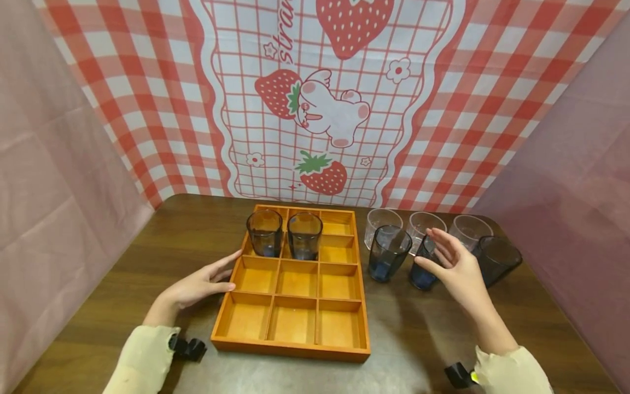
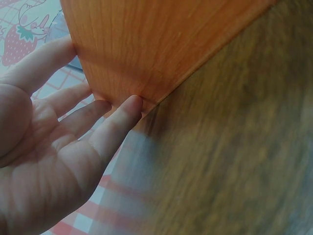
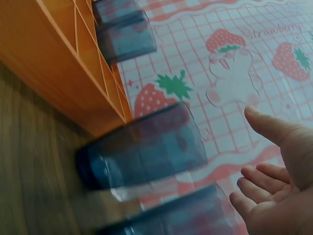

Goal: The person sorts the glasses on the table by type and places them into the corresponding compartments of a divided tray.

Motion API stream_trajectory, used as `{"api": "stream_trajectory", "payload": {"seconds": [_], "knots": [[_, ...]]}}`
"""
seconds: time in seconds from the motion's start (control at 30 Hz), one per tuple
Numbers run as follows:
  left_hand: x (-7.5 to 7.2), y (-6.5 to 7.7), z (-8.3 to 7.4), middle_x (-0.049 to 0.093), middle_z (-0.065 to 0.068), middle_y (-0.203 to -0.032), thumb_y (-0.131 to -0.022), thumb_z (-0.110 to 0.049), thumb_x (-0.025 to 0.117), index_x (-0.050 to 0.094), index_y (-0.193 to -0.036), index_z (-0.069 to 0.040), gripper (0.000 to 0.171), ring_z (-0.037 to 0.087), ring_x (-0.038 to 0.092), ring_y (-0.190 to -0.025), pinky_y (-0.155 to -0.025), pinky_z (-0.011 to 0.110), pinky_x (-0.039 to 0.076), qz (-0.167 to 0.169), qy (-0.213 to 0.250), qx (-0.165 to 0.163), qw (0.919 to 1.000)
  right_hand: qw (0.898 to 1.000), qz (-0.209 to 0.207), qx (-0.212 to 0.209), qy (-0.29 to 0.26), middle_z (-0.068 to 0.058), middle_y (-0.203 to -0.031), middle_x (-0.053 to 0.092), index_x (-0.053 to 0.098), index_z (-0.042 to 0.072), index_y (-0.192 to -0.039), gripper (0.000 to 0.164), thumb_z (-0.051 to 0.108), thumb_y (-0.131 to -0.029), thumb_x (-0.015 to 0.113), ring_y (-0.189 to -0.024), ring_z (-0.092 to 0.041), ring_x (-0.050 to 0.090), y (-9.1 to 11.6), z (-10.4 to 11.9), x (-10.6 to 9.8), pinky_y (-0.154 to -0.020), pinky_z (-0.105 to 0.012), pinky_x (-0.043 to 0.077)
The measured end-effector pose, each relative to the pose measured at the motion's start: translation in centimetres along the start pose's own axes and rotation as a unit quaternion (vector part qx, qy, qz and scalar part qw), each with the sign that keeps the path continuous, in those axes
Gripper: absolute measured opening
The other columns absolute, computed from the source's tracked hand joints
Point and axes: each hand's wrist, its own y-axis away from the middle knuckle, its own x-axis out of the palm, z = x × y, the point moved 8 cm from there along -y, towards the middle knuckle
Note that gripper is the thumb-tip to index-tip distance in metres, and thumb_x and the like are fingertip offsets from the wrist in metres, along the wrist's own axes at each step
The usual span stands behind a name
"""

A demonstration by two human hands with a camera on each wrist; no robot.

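Observation:
A wooden divided tray (image 1: 295, 350) lies on the table. My left hand (image 1: 202, 284) rests its fingertips and thumb against the tray's left side, fingers fairly straight; the left wrist view shows them touching the wooden wall (image 2: 132, 44). Two dark tinted glasses, one on the left (image 1: 264, 235) and one in the middle column (image 1: 305, 235), stand upright toward the tray's back. My right hand (image 1: 455, 268) is beside a dark glass (image 1: 423, 276), partly covering it in the head view. In the right wrist view the right hand (image 3: 279, 181) has parted fingers and holds nothing.
Right of the tray stands another dark glass (image 1: 389, 254); a further one (image 1: 498, 260) is at the far right. Behind are three clear glasses, at left (image 1: 383, 219), middle (image 1: 427, 223) and right (image 1: 471, 227). A strawberry-patterned cloth (image 1: 325, 126) hangs behind the table.

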Motion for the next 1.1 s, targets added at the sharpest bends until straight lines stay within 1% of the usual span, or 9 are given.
{"api": "stream_trajectory", "payload": {"seconds": [0.13,0.3,0.43,0.57,0.7,0.83,0.93,1.03,1.1], "knots": [[0.0,0.0,0.0,-0.001,0.023,-0.162,-0.098,-0.015,0.056,0.006,-0.157,-0.011,0.078,0.051,0.012,-0.145,-0.111,0.059,0.03,0.0,-0.001,-0.002,1.0,0.999,-0.033,-0.003,0.013,0.009,-0.14,0.053,0.04,0.005,-0.146,0.069,0.011,-0.086,0.073,-0.12,0.017,0.045,0.5,-0.8,-2.6,-0.094,-0.002,0.04],[0.0,0.1,-0.1,-0.001,0.024,-0.162,-0.098,-0.015,0.057,0.006,-0.157,-0.011,0.078,0.052,0.012,-0.144,-0.11,0.06,0.031,-0.002,-0.002,-0.003,1.0,0.995,-0.089,0.016,0.04,0.023,-0.132,0.053,0.042,0.01,-0.146,0.067,0.01,-0.086,0.073,-0.121,0.014,0.046,0.6,-2.9,-6.6,-0.093,0.0,0.039],[0.0,0.1,-0.2,-0.002,0.024,-0.162,-0.099,-0.015,0.056,0.006,-0.157,-0.011,0.077,0.052,0.011,-0.144,-0.11,0.06,0.032,0.002,-0.001,0.003,1.0,0.989,-0.122,0.051,0.072,0.022,-0.139,0.049,0.039,0.015,-0.149,0.07,0.015,-0.087,0.072,-0.126,0.013,0.041,0.9,-5.0,-9.7,-0.095,0.001,0.035],[0.0,0.1,-0.1,-0.002,0.024,-0.162,-0.099,-0.015,0.055,0.006,-0.157,-0.011,0.077,0.052,0.011,-0.144,-0.11,0.06,0.032,0.003,-0.002,0.005,1.0,0.981,-0.129,0.096,0.108,0.012,-0.153,0.038,0.031,0.019,-0.153,0.076,0.025,-0.089,0.071,-0.133,0.013,0.034,1.4,-7.2,-11.7,-0.096,0.003,0.031],[-0.1,0.1,-0.1,-0.002,0.024,-0.162,-0.099,-0.015,0.056,0.006,-0.157,-0.012,0.077,0.052,0.011,-0.144,-0.11,0.06,0.031,0.001,-0.005,0.003,1.0,0.975,-0.12,0.134,0.128,0.0,-0.16,0.027,0.021,0.018,-0.156,0.082,0.033,-0.09,0.069,-0.142,0.003,0.027,2.0,-9.3,-12.3,-0.098,0.003,0.028],[-0.1,0.1,-0.1,-0.001,0.024,-0.162,-0.099,-0.016,0.056,0.006,-0.157,-0.011,0.077,0.052,0.012,-0.144,-0.111,0.06,0.031,0.0,-0.006,0.001,1.0,0.973,-0.093,0.161,0.134,-0.006,-0.163,0.015,0.012,0.015,-0.157,0.089,0.038,-0.091,0.067,-0.148,-0.022,0.02,2.3,-11.1,-12.1,-0.101,0.001,0.026],[-0.1,0.1,-0.3,-0.001,0.023,-0.162,-0.099,-0.015,0.056,0.006,-0.157,-0.011,0.077,0.052,0.012,-0.144,-0.111,0.06,0.03,-0.001,-0.007,-0.001,1.0,0.972,-0.075,0.18,0.131,-0.012,-0.162,0.011,0.009,0.014,-0.157,0.092,0.04,-0.091,0.066,-0.145,-0.037,0.021,2.4,-12.1,-11.8,-0.096,0.001,0.034],[0.0,0.1,-0.4,-0.001,0.023,-0.162,-0.099,-0.015,0.056,0.006,-0.157,-0.01,0.077,0.052,0.012,-0.144,-0.111,0.061,0.03,0.0,-0.007,-0.001,1.0,0.97,-0.071,0.197,0.128,-0.018,-0.161,0.013,0.01,0.014,-0.157,0.092,0.04,-0.09,0.067,-0.141,-0.041,0.028,2.4,-12.8,-11.7,-0.082,0.003,0.041],[0.0,0.1,-0.4,-0.001,0.023,-0.162,-0.099,-0.015,0.056,0.005,-0.157,-0.01,0.078,0.052,0.011,-0.145,-0.111,0.061,0.03,0.001,-0.006,-0.001,1.0,0.969,-0.076,0.202,0.118,-0.019,-0.16,0.016,0.013,0.014,-0.157,0.091,0.038,-0.089,0.068,-0.142,-0.034,0.031,2.4,-13.1,-11.7,-0.075,0.004,0.041]]}}
